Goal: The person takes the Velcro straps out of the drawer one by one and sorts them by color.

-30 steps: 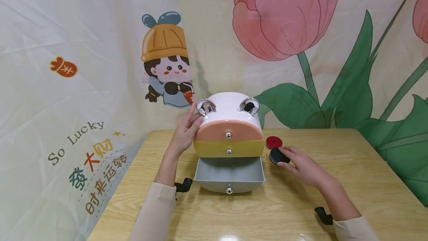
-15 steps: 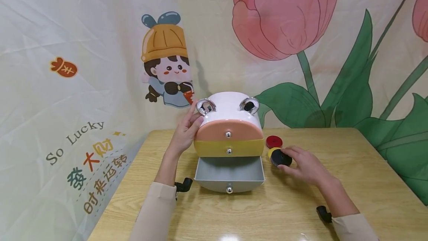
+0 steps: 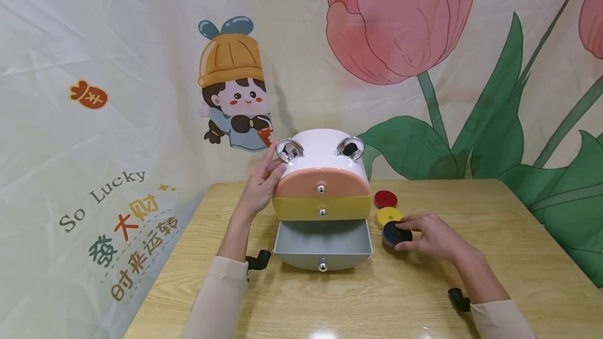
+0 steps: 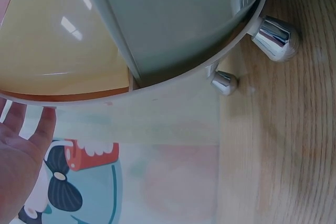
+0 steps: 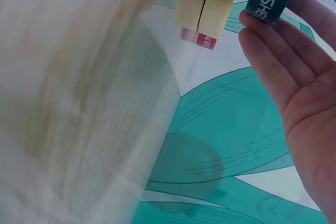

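Observation:
My left hand [image 3: 258, 190] rests against the left side of a frog-shaped drawer cabinet [image 3: 325, 148], beside one silver-ringed eye. In the left wrist view its fairly straight fingers [image 4: 44, 124] touch the cabinet's edge. The grey bottom drawer [image 3: 301, 262] is pulled out and its inside shows bare; the orange and yellow drawers above it are closed. To the right of the cabinet, my right hand [image 3: 438, 237] pinches a roll of black electrical tape [image 3: 397, 234] between thumb and fingers. Just behind it lie a yellow tape roll [image 3: 388, 215] and a red tape roll [image 3: 385, 199].
Wood-grain table [image 3: 410, 297] runs under everything, its back edge against a printed cloth backdrop [image 3: 301, 41]. Black fittings stick out by both wrists, one near the left sleeve [image 3: 219, 292]. Silver knobs [image 3: 322, 267] project from the drawer fronts.
My right hand has drawn the black tape roll toward me and slightly right, off the yellow roll, which now shows nearly whole. My left hand and the cabinet have stayed put.

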`<control>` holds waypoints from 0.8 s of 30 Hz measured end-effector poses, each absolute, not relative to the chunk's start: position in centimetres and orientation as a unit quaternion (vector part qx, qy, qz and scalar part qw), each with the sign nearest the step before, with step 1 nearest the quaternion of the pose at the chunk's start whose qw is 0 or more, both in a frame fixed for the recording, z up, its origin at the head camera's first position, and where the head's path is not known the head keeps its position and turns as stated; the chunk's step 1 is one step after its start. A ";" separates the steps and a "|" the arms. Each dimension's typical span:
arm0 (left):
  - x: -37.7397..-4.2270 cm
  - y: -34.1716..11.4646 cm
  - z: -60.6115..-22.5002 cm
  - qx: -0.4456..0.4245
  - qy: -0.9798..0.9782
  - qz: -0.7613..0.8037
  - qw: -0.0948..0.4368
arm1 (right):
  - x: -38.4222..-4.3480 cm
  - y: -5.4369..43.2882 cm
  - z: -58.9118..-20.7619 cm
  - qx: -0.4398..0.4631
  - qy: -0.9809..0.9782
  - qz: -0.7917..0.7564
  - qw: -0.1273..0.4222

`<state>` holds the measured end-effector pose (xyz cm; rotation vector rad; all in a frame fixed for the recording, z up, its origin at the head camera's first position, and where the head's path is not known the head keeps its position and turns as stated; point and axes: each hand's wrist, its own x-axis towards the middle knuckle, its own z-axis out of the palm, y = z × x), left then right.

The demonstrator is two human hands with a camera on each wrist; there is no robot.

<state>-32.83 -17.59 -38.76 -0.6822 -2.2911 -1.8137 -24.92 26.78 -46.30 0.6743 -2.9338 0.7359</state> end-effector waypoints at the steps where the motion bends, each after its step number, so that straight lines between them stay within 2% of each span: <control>1: -32.8 -17.6 -38.8 -0.227 -0.762 -0.602 0.071 | -24.9 26.8 -46.3 0.216 -0.947 0.236 0.016; 6: -32.7 -17.6 -38.8 -0.227 -0.762 -0.602 0.072 | -25.0 26.7 -46.3 0.203 -0.952 0.229 -0.008; 17: -32.9 -17.6 -38.8 -0.234 -0.758 -0.604 0.072 | -25.2 27.2 -46.6 0.220 -0.947 0.236 -0.013; 24: -32.8 -17.6 -38.8 -0.235 -0.758 -0.604 0.072 | -25.2 27.1 -46.6 0.218 -0.942 0.251 -0.041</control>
